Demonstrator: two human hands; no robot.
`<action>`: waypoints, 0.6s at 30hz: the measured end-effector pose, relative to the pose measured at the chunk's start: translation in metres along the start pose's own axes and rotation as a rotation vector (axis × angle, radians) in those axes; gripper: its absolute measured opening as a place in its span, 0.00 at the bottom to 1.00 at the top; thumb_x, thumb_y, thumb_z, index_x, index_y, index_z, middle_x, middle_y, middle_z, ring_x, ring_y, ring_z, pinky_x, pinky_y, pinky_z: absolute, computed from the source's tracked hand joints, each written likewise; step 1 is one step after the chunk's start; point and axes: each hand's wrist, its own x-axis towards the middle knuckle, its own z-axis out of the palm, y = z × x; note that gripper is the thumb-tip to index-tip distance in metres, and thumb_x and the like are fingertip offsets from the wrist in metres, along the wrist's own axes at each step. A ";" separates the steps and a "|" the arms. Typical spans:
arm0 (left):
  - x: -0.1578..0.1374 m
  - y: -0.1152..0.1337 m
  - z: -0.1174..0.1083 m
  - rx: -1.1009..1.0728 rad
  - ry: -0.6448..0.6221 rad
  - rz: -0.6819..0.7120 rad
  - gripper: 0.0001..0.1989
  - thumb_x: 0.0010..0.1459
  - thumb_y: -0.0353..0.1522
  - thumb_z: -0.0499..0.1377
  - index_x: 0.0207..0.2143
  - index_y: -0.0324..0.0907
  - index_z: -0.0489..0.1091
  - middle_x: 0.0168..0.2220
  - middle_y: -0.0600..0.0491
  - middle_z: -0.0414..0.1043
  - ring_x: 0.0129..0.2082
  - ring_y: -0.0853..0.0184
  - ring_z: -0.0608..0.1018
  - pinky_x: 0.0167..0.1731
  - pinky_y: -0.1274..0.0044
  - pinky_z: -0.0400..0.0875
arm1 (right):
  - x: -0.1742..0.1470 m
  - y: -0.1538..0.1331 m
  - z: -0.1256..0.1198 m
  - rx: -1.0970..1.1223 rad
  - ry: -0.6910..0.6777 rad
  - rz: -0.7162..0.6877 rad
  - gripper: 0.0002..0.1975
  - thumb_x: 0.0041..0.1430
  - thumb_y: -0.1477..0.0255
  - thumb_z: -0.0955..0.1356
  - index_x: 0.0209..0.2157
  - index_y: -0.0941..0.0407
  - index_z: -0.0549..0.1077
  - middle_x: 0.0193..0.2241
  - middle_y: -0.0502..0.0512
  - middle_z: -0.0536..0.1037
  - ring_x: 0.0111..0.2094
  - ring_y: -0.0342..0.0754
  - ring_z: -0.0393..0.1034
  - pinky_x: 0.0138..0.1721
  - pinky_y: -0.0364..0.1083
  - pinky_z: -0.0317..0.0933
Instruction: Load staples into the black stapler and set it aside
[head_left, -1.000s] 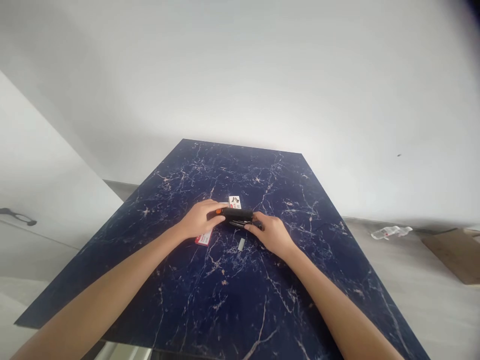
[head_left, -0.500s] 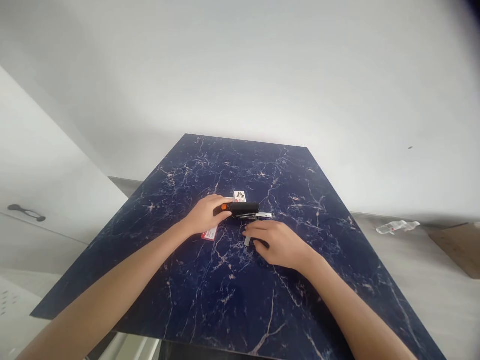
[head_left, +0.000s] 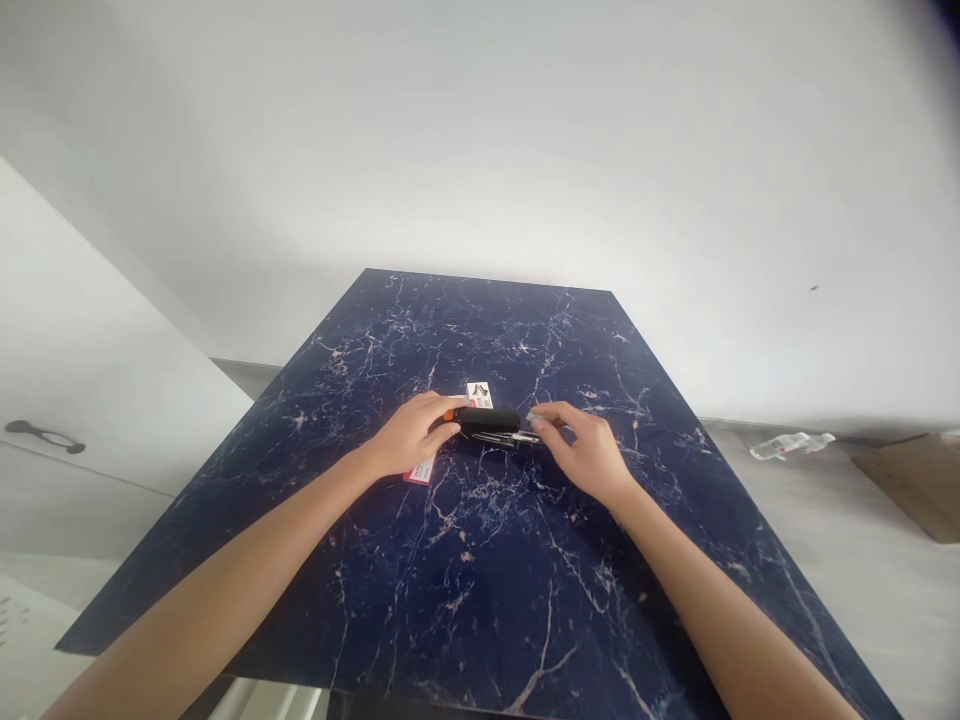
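the black stapler [head_left: 487,420] is near the middle of the bench [head_left: 465,560], its long axis running left to right, almost parallel to the far edge. its orange end [head_left: 450,415] points left and sits in the left hand [head_left: 416,433], which grips it with the thumb on the near side and the fingers over the far side. a metal part [head_left: 525,437] juts from the other end, pointing right. the right hand [head_left: 589,455] pinches a small grey strip [head_left: 532,418] just beside that end.

a white box [head_left: 478,393] is just beyond the stapler, and a red and white packet [head_left: 420,471] shows partly from under the left hand. the stapler is well apart from all 4 bench edges; a wide stretch of dark blue surface lies open between it and the near edge, with more room toward the far edge and out to the right.

compared with 0.5 s ago, the strip is up off the bench and beside the metal part, and the right hand has moved farther out with it. the left hand keeps its hold, and the stapler's direction is about the same.
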 end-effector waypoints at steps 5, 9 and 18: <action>0.000 0.002 0.000 0.009 0.012 0.025 0.19 0.70 0.38 0.53 0.61 0.49 0.68 0.51 0.47 0.75 0.50 0.57 0.76 0.52 0.64 0.71 | 0.004 0.014 0.001 0.024 -0.061 0.052 0.14 0.65 0.60 0.68 0.47 0.50 0.80 0.39 0.55 0.83 0.37 0.50 0.77 0.39 0.49 0.72; -0.001 0.002 0.000 0.025 0.023 0.019 0.19 0.69 0.37 0.54 0.60 0.49 0.68 0.51 0.48 0.75 0.50 0.57 0.76 0.50 0.64 0.72 | 0.003 0.012 0.004 0.013 -0.138 0.038 0.14 0.63 0.60 0.70 0.47 0.48 0.81 0.37 0.53 0.82 0.35 0.49 0.77 0.38 0.48 0.71; -0.002 -0.002 0.004 0.111 0.129 0.106 0.18 0.68 0.37 0.55 0.57 0.46 0.71 0.50 0.48 0.78 0.47 0.57 0.78 0.50 0.63 0.72 | 0.005 0.010 0.003 0.092 -0.130 -0.033 0.11 0.66 0.64 0.68 0.44 0.50 0.82 0.44 0.54 0.83 0.44 0.51 0.79 0.47 0.51 0.73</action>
